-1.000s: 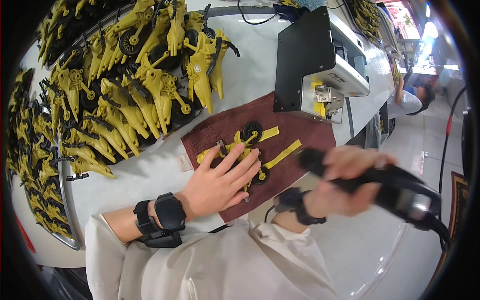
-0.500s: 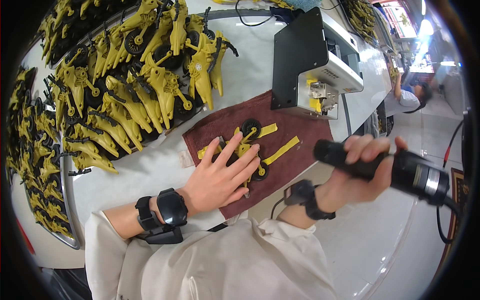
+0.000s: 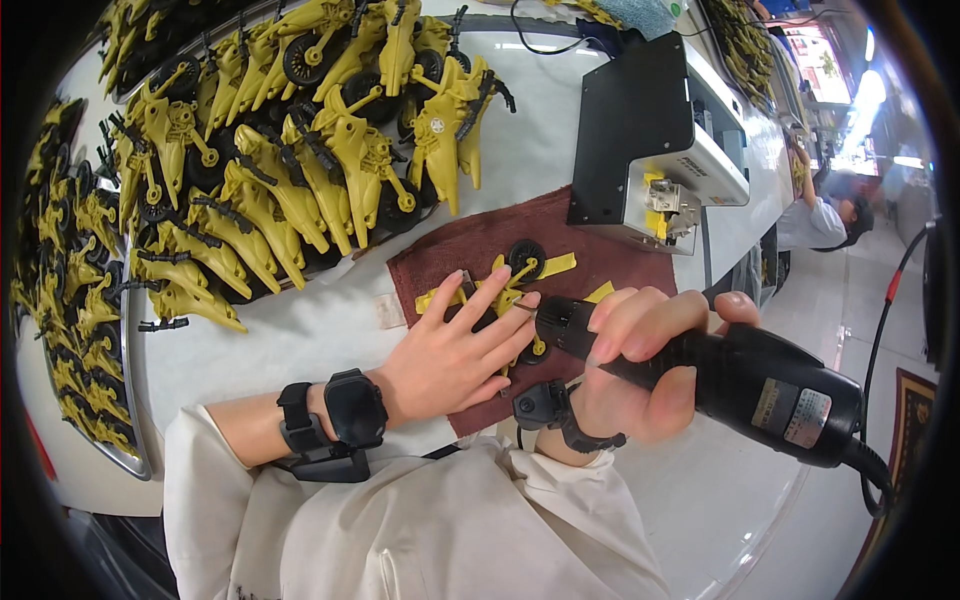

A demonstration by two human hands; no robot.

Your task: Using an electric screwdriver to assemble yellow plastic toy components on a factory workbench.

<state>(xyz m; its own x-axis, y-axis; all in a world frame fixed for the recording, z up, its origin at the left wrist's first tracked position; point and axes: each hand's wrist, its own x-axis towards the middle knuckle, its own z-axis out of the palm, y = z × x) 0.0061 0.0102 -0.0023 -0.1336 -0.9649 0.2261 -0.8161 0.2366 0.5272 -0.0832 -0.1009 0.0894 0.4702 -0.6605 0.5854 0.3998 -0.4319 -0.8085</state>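
My left hand (image 3: 445, 358) lies with fingers spread over a small yellow toy motorcycle part (image 3: 527, 258) with black wheels, pressing it on a brown cloth (image 3: 540, 215). Its palm and fingers hide much of the part. In my right hand (image 3: 640, 380) is a black corded electric screwdriver (image 3: 770, 395), fingers wrapped round its body. The tool lies nearly level, its front end pointing left, close to my left fingertips and the part. Whether its tip touches the part I cannot tell. A yellow strip (image 3: 560, 264) is on the cloth beside the upper wheel.
Many yellow toy motorcycle bodies (image 3: 280, 200) are heaped at the left and far left, some on a metal-edged tray (image 3: 135, 455). Behind the cloth stands a black and white screw feeder (image 3: 630, 130). The screwdriver's cord (image 3: 875, 475) hangs at the right. Another person (image 3: 820, 220) sits at the far right.
My right hand has brought the screwdriver left, up to my left fingertips and the toy part. The left hand stays on the part. The whole view has shifted slightly.
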